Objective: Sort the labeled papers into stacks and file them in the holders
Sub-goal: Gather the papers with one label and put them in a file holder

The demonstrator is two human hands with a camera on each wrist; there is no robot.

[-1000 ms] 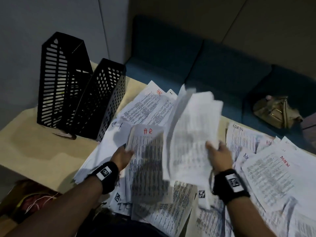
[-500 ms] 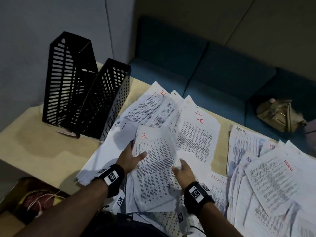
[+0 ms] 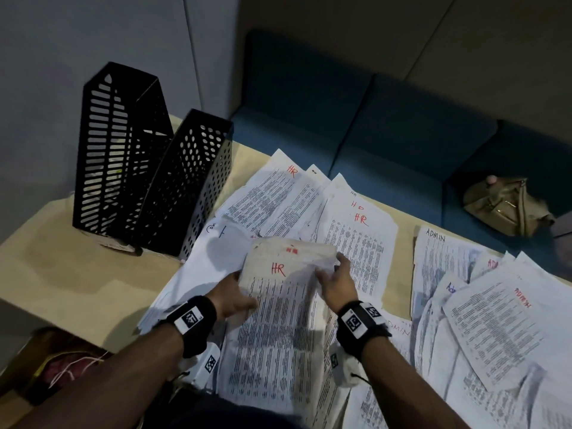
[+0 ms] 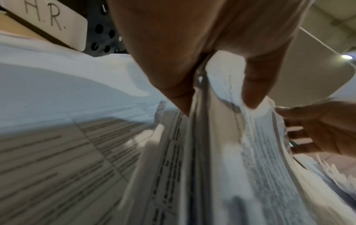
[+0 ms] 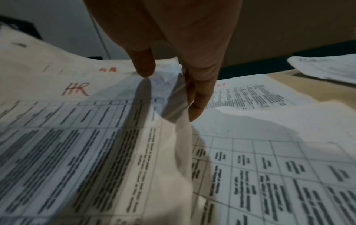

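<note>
Across the table [image 3: 55, 274] lay a wide drift of printed sheets, red HR labels toward the middle and ADMIN sheets [image 3: 439, 261] off at 3 o'clock. At 10 o'clock from the hands stood two black perforated holders [image 3: 185, 187], upright and side by side, the nearer one carrying a card marked H.R. [image 4: 55, 22] in the left wrist view. Between the hands sat the HR stack [image 3: 278, 305], its long axis running from 6 to 12 o'clock, label end away from the person. The left hand [image 3: 230, 294] pinched the stack's left edge, thumb on top and fingers beneath. The right hand [image 3: 335, 281] lay at the upper right corner, fingers [image 5: 198, 97] straight along the paper's edge, pressing rather than clasping. Judged from this, the left hand was the nearer to the holders, so the stack would need to swing up and to 10 o'clock, long axis stood on end, to drop in.
</note>
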